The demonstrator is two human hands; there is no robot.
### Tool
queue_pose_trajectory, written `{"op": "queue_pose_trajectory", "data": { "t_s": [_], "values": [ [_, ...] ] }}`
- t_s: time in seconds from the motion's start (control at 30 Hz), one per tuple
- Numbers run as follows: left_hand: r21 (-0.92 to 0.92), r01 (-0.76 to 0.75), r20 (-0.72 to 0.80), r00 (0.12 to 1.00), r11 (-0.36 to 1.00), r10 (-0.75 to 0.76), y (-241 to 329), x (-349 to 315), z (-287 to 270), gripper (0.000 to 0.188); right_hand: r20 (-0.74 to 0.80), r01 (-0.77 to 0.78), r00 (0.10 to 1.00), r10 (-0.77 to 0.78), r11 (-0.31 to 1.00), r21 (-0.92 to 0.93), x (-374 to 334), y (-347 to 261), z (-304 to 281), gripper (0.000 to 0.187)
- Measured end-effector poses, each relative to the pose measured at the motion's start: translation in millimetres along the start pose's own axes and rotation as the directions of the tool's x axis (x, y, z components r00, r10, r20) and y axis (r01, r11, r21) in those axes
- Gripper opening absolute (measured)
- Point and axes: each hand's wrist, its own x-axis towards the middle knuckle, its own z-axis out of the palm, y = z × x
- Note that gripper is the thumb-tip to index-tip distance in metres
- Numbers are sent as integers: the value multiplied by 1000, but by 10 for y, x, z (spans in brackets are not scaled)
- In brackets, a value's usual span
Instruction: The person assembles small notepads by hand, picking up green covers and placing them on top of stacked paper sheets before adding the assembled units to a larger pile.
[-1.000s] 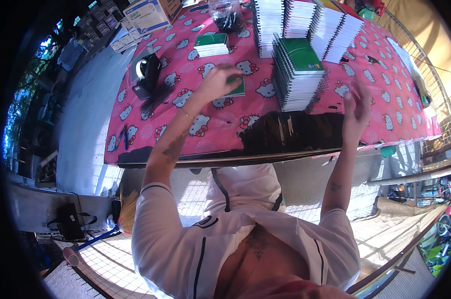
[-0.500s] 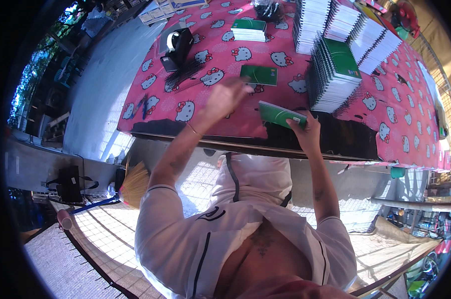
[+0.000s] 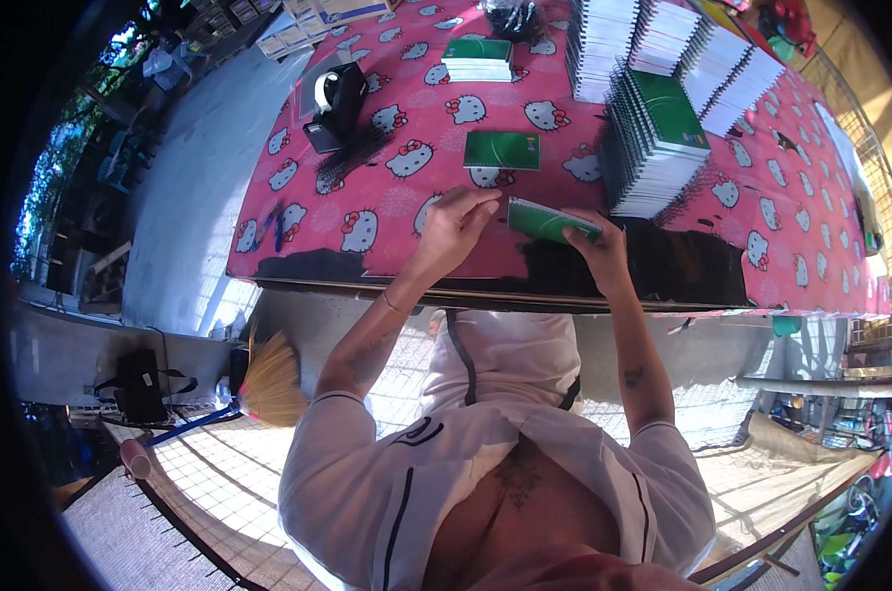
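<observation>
My right hand (image 3: 602, 248) grips a small green-covered notebook (image 3: 544, 219) by its right end, tilted above the table's front edge. Just left of that notebook is my left hand (image 3: 454, 227), its fingers pinched together toward the notebook's left end. Whether anything thin sits in that pinch is too small to make out. Beyond both hands a green notebook (image 3: 503, 151) lies flat on the pink tablecloth (image 3: 416, 197). To the right rises a tall stack of green spiral notebooks (image 3: 661, 148), their black coils facing left.
A black tape dispenser (image 3: 336, 108) stands at the left, with loose black binding coils (image 3: 343, 167) beside it. Farther back lies a low stack of green-covered pads (image 3: 478, 61). Taller white spiral-bound stacks (image 3: 604, 49) stand at the back right. Pens (image 3: 279, 229) lie near the left edge.
My left hand has drawn back from the flat notebook toward the held one, and its fingers have closed into a pinch. My right hand keeps its hold on the notebook, nearly still.
</observation>
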Motion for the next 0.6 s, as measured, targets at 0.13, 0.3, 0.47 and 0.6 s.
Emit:
{"op": "queue_pose_trajectory", "data": {
  "t_s": [0.13, 0.3, 0.47, 0.6],
  "values": [
    [-117, -59, -124, 991, 991, 45, -34, -8, 60, 19, -7, 21, 1000, -21, 1000, 8, 16, 60, 1, 26],
    [-8, -5, -61, 998, 1000, 4, -75, -40, 24, 18, -46, 1, 999, -2, 1000, -24, 0, 55, 25, 25],
    [-19, -18, -73, 997, 1000, 17, -123, 23, 48, 18, -45, 11, 999, -11, 1000, -1, 18, 91, 26, 24],
    [20, -52, 41, 998, 998, 51, -174, 107, 33, 25, -26, 12, 1000, -13, 999, -35, 15, 83, -1, 23]
  ]
}}
